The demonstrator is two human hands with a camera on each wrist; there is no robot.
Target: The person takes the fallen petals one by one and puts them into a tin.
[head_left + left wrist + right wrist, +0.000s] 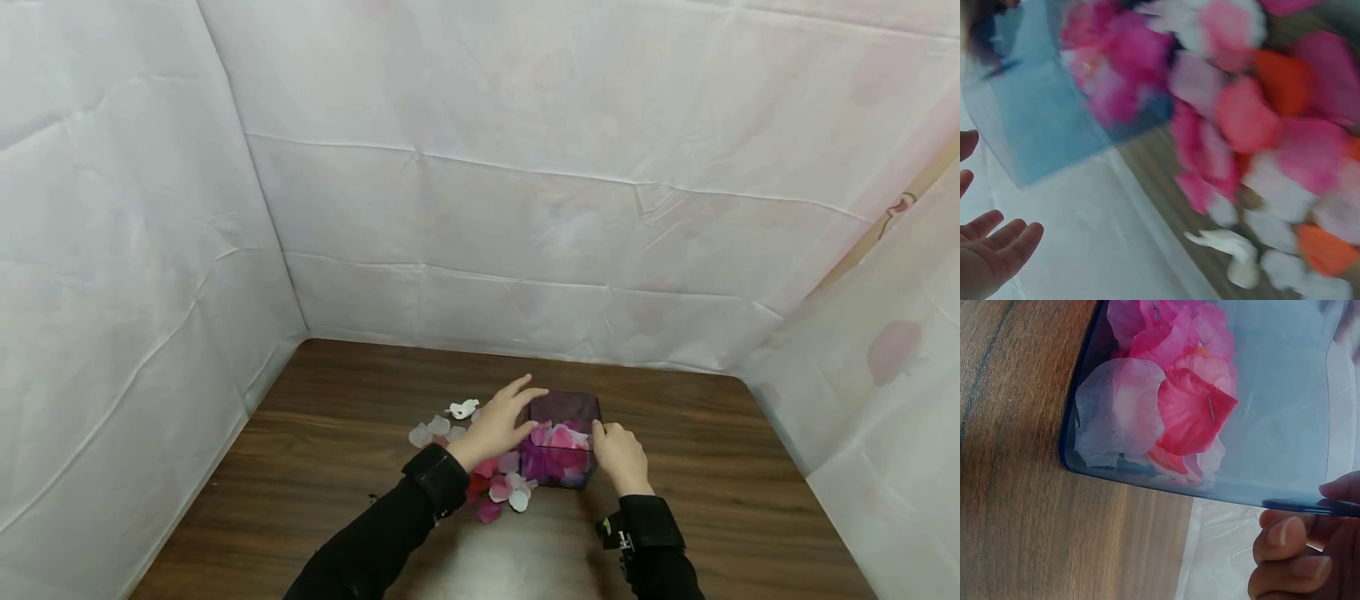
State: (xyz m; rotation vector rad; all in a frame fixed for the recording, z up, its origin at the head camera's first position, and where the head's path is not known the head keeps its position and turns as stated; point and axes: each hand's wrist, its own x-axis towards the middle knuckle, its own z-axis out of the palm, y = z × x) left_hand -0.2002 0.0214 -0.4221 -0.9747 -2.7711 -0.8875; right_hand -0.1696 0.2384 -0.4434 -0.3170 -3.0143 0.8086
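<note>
A clear, purple-blue tinted plastic box [566, 404] stands on the table with pink, magenta and white artificial petals [561, 440] inside. My right hand [621, 454] pinches its right wall near the rim, thumb on one side and curled fingers [1285, 540] on the other, as the right wrist view shows. At the box's left side my left hand [497, 423] has its fingers spread and holds nothing. Below and left of that hand lies a pile of loose petals [1316, 150] in pink, red, orange and white. Beside them sits a small white object [1235, 250], perhaps bird-shaped.
The brown wood-grain table [720, 467] runs back to a white cloth wall [510, 217]. Similar cloth hangs on the left [127, 275] and right [892, 400] sides. Black bands [435, 479] wrap both wrists.
</note>
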